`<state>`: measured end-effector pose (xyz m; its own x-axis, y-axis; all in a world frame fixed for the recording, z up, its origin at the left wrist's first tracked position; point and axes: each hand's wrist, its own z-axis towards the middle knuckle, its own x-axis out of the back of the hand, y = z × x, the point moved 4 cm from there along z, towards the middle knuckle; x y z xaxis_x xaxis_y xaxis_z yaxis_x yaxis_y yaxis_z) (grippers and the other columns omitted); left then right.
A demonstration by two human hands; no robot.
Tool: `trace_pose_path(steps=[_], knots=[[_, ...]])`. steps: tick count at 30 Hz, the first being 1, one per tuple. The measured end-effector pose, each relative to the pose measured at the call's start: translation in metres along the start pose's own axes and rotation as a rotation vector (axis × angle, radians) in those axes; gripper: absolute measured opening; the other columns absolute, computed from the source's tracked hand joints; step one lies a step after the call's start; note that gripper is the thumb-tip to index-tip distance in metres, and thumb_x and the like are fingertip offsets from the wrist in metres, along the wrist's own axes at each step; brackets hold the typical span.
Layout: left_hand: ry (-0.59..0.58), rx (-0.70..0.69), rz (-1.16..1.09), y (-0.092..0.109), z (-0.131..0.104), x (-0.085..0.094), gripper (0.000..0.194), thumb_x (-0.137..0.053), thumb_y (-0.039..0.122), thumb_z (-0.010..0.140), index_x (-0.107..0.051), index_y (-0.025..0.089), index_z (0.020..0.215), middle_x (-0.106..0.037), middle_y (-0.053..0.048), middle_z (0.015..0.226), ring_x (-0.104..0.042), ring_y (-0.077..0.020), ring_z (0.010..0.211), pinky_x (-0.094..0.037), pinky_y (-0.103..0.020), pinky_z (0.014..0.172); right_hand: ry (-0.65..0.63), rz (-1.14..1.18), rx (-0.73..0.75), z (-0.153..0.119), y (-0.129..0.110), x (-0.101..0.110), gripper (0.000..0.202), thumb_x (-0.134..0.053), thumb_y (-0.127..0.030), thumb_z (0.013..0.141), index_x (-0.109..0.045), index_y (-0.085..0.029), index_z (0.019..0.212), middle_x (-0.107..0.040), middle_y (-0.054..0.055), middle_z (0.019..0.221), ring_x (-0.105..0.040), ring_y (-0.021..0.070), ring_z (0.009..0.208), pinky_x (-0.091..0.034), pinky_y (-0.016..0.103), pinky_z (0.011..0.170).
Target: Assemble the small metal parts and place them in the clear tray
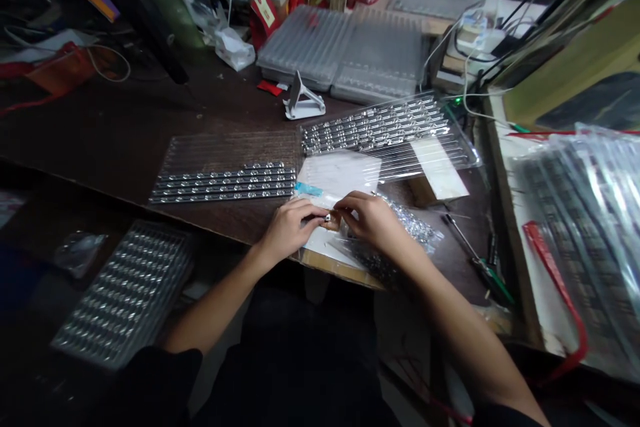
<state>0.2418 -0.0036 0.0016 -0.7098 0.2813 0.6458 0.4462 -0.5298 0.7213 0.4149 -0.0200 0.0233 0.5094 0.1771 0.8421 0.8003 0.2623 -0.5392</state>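
At the front edge of the table, my left hand point(290, 227) pinches a small shiny metal part point(327, 218) between thumb and fingertips. My right hand point(370, 217) is closed just to its right, fingertips together; whatever they hold is too small to make out. Under the fingertips lies a small brown block point(334, 221) on a white sheet point(345, 170). Beside my right hand is a clear bag of small shiny metal pieces point(410, 220). A clear ribbed tray point(225, 185) with rows of metal parts lies left of my hands. Another such tray point(375, 125) sits beyond them, tilted.
Stacked clear trays point(305, 37) stand at the back, behind a white folding stand point(303, 101). A screwdriver point(475, 257) lies at the right, near a white-topped block point(439, 170). More filled trays point(123, 287) sit low at the left. Bagged strips point(590, 213) fill the right side.
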Motion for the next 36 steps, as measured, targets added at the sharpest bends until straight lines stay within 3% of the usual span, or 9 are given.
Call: trace_pose_path(steps=[4, 9, 14, 18, 22, 26, 29, 32, 36], knots=[[0.007, 0.000, -0.013, 0.001, 0.000, 0.000, 0.012, -0.063, 0.020, 0.090, -0.074, 0.024, 0.094, -0.075, -0.004, 0.095, -0.068, -0.0216, 0.090, -0.053, -0.037, 0.085, -0.025, -0.061, -0.061, 0.001, -0.004, -0.007, 0.020, -0.056, -0.019, 0.094, -0.074, -0.016, 0.100, -0.072, 0.008, 0.097, -0.067, 0.0179, 0.082, -0.046, 0.025, 0.072], [0.191, 0.071, 0.001, -0.004, -0.004, 0.009, 0.011, -0.061, 0.022, 0.091, -0.071, 0.024, 0.093, -0.074, -0.005, 0.095, -0.067, -0.0217, 0.094, -0.052, -0.036, 0.087, -0.080, -0.001, 0.034, 0.001, -0.013, -0.009, 0.023, -0.054, -0.008, 0.090, -0.072, -0.014, 0.103, -0.071, 0.008, 0.099, -0.066, 0.0156, 0.084, -0.047, 0.023, 0.076], [0.055, 0.048, 0.142, -0.007, -0.011, 0.003, 0.015, -0.061, 0.021, 0.090, -0.068, 0.024, 0.104, -0.072, -0.004, 0.105, -0.063, -0.0237, 0.100, -0.050, -0.037, 0.088, -0.118, -0.305, 0.143, -0.003, -0.030, -0.018, 0.024, -0.049, -0.019, 0.100, -0.069, -0.011, 0.109, -0.068, 0.012, 0.100, -0.063, 0.0225, 0.090, -0.047, 0.032, 0.081], [0.081, 0.046, 0.156, -0.009, -0.014, 0.003, 0.015, -0.061, 0.022, 0.091, -0.067, 0.024, 0.104, -0.073, -0.004, 0.106, -0.063, -0.0230, 0.101, -0.050, -0.035, 0.089, -0.153, -0.319, 0.149, -0.006, -0.035, -0.017, 0.029, -0.043, -0.022, 0.102, -0.068, -0.016, 0.117, -0.067, 0.012, 0.105, -0.063, 0.0215, 0.090, -0.046, 0.031, 0.079], [0.155, 0.100, 0.145, -0.006, -0.011, 0.006, 0.010, -0.060, 0.021, 0.091, -0.067, 0.022, 0.098, -0.073, -0.004, 0.100, -0.066, -0.0221, 0.097, -0.051, -0.034, 0.086, -0.112, -0.217, 0.027, -0.010, -0.013, 0.008, 0.026, -0.048, -0.029, 0.101, -0.068, -0.021, 0.116, -0.069, 0.008, 0.105, -0.065, 0.0190, 0.089, -0.046, 0.027, 0.073], [0.226, 0.127, 0.073, 0.004, -0.004, 0.007, 0.009, -0.061, 0.020, 0.090, -0.066, 0.020, 0.098, -0.074, -0.005, 0.101, -0.068, -0.0208, 0.095, -0.052, -0.033, 0.086, -0.069, -0.364, -0.223, -0.016, 0.016, 0.031, 0.023, -0.055, -0.033, 0.095, -0.072, -0.019, 0.104, -0.070, 0.009, 0.103, -0.066, 0.0229, 0.090, -0.047, 0.029, 0.074], [0.231, 0.096, 0.026, 0.014, 0.002, 0.003, 0.008, -0.063, 0.019, 0.089, -0.065, 0.020, 0.096, -0.074, -0.005, 0.097, -0.068, -0.0199, 0.092, -0.052, -0.032, 0.083, -0.106, -0.414, -0.269, -0.018, 0.019, 0.030, 0.022, -0.060, -0.034, 0.091, -0.072, -0.019, 0.101, -0.070, 0.011, 0.103, -0.066, 0.0245, 0.090, -0.048, 0.030, 0.073], [0.178, 0.045, 0.019, 0.021, 0.006, -0.006, 0.006, -0.066, 0.019, 0.086, -0.066, 0.020, 0.092, -0.073, -0.005, 0.093, -0.067, -0.0202, 0.089, -0.051, -0.033, 0.081, -0.161, -0.414, -0.248, -0.017, 0.013, 0.023, 0.018, -0.054, -0.024, 0.093, -0.072, -0.019, 0.096, -0.072, 0.012, 0.100, -0.068, 0.0246, 0.087, -0.048, 0.030, 0.071], [0.108, 0.027, 0.035, 0.018, 0.008, -0.017, 0.004, -0.068, 0.019, 0.085, -0.067, 0.019, 0.089, -0.073, -0.004, 0.090, -0.065, -0.0216, 0.089, -0.050, -0.036, 0.082, -0.163, -0.419, -0.232, -0.018, 0.010, 0.020, 0.021, -0.050, -0.021, 0.094, -0.070, -0.018, 0.089, -0.073, 0.015, 0.093, -0.069, 0.0283, 0.080, -0.046, 0.033, 0.065]])
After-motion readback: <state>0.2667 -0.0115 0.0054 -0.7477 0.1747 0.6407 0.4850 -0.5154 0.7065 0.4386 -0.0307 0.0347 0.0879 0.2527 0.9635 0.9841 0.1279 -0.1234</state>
